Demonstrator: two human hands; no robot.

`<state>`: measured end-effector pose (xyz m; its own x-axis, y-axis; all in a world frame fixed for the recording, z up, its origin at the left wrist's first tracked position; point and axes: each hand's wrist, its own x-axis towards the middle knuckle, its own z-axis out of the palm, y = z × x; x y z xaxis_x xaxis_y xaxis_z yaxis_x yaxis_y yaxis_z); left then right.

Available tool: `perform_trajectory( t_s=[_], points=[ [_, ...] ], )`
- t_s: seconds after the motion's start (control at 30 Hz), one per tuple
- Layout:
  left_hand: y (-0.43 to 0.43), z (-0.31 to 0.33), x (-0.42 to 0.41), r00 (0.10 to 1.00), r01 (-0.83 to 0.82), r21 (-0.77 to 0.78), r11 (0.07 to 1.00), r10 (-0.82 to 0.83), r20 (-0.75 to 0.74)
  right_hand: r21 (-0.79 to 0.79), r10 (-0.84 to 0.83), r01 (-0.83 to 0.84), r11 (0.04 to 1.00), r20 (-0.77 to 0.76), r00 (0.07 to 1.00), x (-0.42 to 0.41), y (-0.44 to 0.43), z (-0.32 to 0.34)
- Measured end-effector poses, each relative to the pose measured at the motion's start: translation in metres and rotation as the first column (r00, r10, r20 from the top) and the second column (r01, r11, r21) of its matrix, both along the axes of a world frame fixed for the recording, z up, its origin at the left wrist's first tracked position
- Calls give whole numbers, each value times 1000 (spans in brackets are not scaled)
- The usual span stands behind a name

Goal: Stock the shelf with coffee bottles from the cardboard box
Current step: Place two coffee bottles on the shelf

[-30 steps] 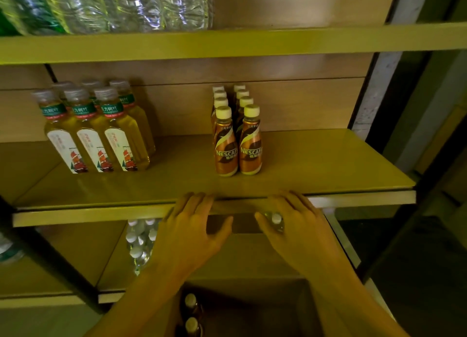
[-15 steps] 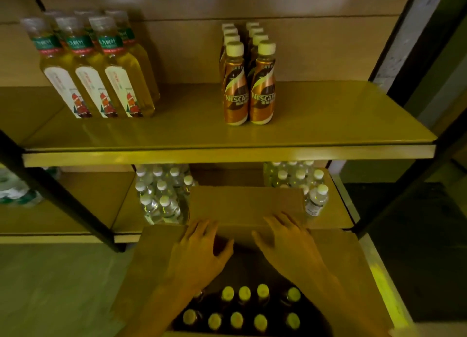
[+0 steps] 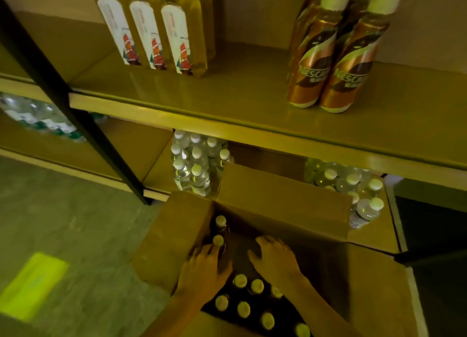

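Down inside the open cardboard box (image 3: 283,203) we are reaching with both bare hands. Our left hand (image 3: 204,268) is hovering over the left end of the box, its fingers loosely spread and curving around the pale cap of one coffee bottle (image 3: 218,240); we cannot tell whether the grip has actually closed on it. Our right hand (image 3: 275,257) is lying palm down just beside it, fingers apart, over a dark part of the box where no caps are showing, and it is clamped on nothing we can see. More coffee bottles in the box (image 3: 243,309) are standing upright in rows below our wrists, only their light caps catching the dim light. The box is sitting on the floor (image 3: 63,223) against the shelving, its far flap leaning up in front of the bottom level.

Up on the middle shelf (image 3: 227,124) the stocked Nescafe bottles (image 3: 328,66) are standing two abreast in a column running toward the back, with bare board on either side. Well apart to their left, the yellow tea bottles (image 3: 161,31) are standing together. Below that board, clear water bottles (image 3: 194,165) are filling the bottom level behind the flap, and another cluster of clear bottles (image 3: 353,185) is sitting to the right. A black upright post (image 3: 75,114) is crossing the view at the left.
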<state>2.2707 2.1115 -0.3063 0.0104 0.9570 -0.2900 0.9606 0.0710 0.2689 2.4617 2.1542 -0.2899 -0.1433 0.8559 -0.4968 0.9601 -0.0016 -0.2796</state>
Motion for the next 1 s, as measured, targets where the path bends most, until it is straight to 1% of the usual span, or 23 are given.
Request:
perform_trajectory(
  t_s=[0.07,0.13,0.2,0.27,0.33,0.4,0.5,0.6,0.67,0.77,0.87,0.97,1.0],
  points=[
    [-1,-5,7,998,-55,-34,998,56,34,-42,25,-26,999,-14,1000,-9,14,-7],
    [2,-10,14,982,-154,-67,986,160,100,-91,26,-30,995,-40,999,-17,29,-15],
    [8,-17,22,950,-259,-105,960,273,155,-148,-1,-10,989,-75,997,-23,43,-22],
    [15,-24,32,894,-375,-155,914,401,200,-193,-37,17,981,-104,994,-29,58,-31],
    [23,-30,41,838,-480,-176,859,509,197,-217,-94,60,974,-150,984,-35,70,-38],
    [29,-34,46,808,-529,-206,823,562,174,-249,-171,116,962,-214,962,-43,78,-41],
    [37,-45,44,743,-590,-305,748,650,160,-327,-198,110,939,-251,948,-57,86,-47],
    [46,-62,37,747,-588,-400,703,662,67,-394,-255,145,908,-244,936,-69,88,-62],
    [54,-69,33,727,-583,-468,665,683,66,-432,-312,189,882,-233,921,-78,89,-70],
    [69,-79,29,738,-544,-543,640,672,52,-457,-392,272,847,-189,900,-90,94,-85],
    [79,-82,28,753,-522,-553,649,656,58,-439,-431,315,841,-194,881,-98,99,-97],
    [79,-86,28,708,-600,-489,633,705,44,-402,-419,306,863,-231,878,-100,102,-101],
    [78,-86,29,719,-608,-452,653,694,36,-401,-412,295,867,-243,878,-99,102,-101]
  ],
)
